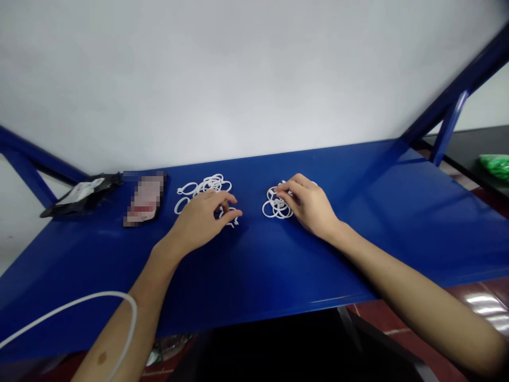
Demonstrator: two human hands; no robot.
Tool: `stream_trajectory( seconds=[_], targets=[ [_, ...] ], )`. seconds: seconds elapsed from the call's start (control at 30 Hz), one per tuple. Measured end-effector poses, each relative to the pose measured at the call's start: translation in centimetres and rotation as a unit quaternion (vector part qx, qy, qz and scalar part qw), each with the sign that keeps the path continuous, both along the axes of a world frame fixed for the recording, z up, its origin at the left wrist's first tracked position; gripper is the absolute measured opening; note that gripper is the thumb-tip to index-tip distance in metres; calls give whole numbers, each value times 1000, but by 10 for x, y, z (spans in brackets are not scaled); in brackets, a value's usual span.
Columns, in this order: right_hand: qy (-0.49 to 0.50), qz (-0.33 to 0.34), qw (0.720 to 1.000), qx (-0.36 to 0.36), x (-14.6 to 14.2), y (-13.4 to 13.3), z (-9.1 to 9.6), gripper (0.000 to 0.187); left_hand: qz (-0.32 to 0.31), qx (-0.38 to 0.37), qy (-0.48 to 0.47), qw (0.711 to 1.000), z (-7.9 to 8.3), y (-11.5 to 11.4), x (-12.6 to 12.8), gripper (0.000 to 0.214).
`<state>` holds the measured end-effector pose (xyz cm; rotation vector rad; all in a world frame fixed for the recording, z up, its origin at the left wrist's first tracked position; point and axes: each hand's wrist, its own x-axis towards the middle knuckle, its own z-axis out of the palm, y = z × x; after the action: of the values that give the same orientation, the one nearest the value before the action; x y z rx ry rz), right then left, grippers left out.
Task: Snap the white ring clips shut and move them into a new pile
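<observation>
Two groups of white plastic loops with small tabs, resembling closed cable ties, lie on a blue tabletop (pixel 246 270). My left hand (pixel 202 217) hovers over the front of the left pile of loops (pixel 212 183), its thumb and index finger apart. One loop (pixel 228 217) shows by those fingertips, partly covered by the hand. At the right pile of loops (pixel 277 207), my right hand (pixel 312 204) has its fingers curled, with thumb and index tips close together against the pile. Whatever sits between them is hidden, and this hand covers the pile's right side.
A phone-like item (pixel 145 199), blurred out, and a black plastic packet (pixel 83 195) lie on the left. A white cord (pixel 99 293) curves across my left forearm. Blue frame bars (pixel 449 119) rise at both ends; a pale wall (pixel 254 79) stands behind. Green packaging (pixel 495 165) sits far right.
</observation>
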<state>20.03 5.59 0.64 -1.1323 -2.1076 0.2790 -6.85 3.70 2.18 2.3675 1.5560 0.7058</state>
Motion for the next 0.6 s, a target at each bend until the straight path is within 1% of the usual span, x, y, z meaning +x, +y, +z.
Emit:
stream_trajectory(
  seconds=[0.07, 0.13, 0.2, 0.27, 0.33, 0.4, 0.5, 0.6],
  targets=[
    [-50, -48, 998, -1, 5, 6, -1, 20, -24, -28, 41, 998, -2, -1, 1, 25],
    [-101, -75, 992, 3, 8, 10, -2, 23, -48, -42, 58, 996, -7, -2, 6, 21],
    [-127, -92, 987, 19, 9, 11, -2, 29, -73, -37, 54, 995, -12, -5, 13, 20],
    [-117, -94, 988, 36, 7, 9, 0, 33, -101, -8, 39, 994, -13, -7, 19, 23],
    [-86, -63, 993, 39, 3, 5, 2, 32, -125, 33, 21, 991, -12, -10, 22, 24],
    [-53, -4, 998, 25, -2, -1, 4, 31, -141, 71, 9, 987, -10, -13, 25, 21],
    [-22, 80, 996, -22, -9, -9, 4, 32, -153, 110, 4, 982, -9, -16, 27, 19],
    [-8, 121, 990, -75, -13, -14, 2, 36, -176, 130, -3, 976, -12, -18, 30, 21]
  ],
)
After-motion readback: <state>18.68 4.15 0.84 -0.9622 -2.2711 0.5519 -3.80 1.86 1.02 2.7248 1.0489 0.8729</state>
